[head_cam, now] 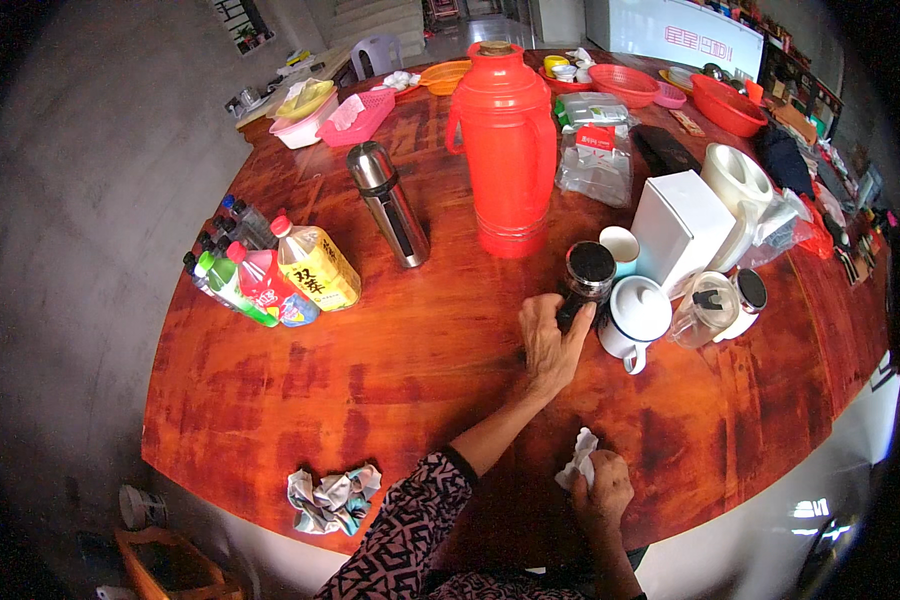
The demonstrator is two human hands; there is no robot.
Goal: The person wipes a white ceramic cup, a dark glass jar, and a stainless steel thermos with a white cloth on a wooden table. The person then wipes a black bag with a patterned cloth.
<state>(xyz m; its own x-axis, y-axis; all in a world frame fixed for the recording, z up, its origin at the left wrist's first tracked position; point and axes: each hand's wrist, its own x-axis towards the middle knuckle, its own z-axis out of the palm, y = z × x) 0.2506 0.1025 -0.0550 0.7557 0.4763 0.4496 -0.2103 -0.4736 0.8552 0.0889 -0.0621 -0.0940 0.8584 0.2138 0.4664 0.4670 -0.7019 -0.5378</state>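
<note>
My left hand [553,341] is closed around the lower part of a dark cup or bottle with a black lid [591,262], beside a white lidded enamel mug [636,319]. Nearer the front edge, my right hand [604,484] grips a crumpled white tissue or cloth [579,459] over the wooden table [420,405]. Behind the dark cup stands a light blue cup [619,250] with a pale inside. A clear pitcher [703,311] and a white jar with a black lid [750,291] are right of the mug. A crumpled patterned cloth [334,498] lies at the front left.
A large red thermos flask [506,165] stands mid-table, with a steel vacuum flask [390,210] to its left. Drink bottles [319,270] cluster at the left edge. A white box [679,229] and white pitcher [735,187] stand at right. Plastic baskets [624,84] line the far side.
</note>
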